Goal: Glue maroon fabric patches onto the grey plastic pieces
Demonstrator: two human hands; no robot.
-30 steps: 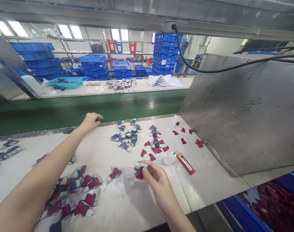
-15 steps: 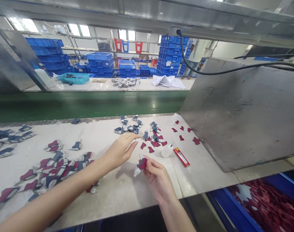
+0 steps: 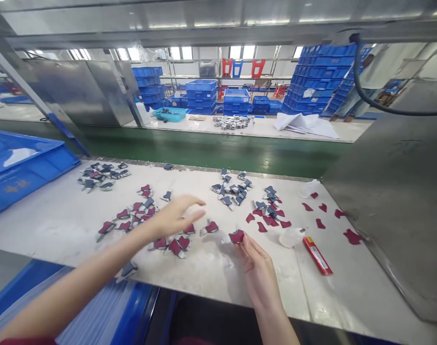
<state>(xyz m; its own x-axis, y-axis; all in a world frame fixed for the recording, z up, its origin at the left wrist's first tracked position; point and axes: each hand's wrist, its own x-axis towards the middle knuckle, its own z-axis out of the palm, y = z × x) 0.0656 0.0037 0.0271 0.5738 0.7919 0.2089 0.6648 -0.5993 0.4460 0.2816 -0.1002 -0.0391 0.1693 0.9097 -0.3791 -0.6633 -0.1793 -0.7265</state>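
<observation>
My right hand (image 3: 258, 266) pinches a small grey and white part with a maroon patch (image 3: 236, 236) on its face, just above the table. My left hand (image 3: 178, 216) is held in the air over the parts, fingers apart and slightly blurred, with nothing in it. Beneath and beside it lie several maroon-topped parts (image 3: 175, 247), and one more maroon-topped part (image 3: 210, 227) lies between my hands. Grey-blue parts (image 3: 236, 188) form a cluster farther back. Loose maroon patches (image 3: 270, 221) are scattered to the right of them.
Right of my right hand are a small translucent bottle (image 3: 291, 237) and a red box (image 3: 317, 256). A metal housing (image 3: 391, 201) bounds the right side. A blue crate (image 3: 28, 167) stands at the left, and a green strip (image 3: 204, 149) runs behind the table.
The view has swung left, bringing the blue crate in. My left hand has moved left, away from my right hand. The held part is turned, showing its maroon face more fully.
</observation>
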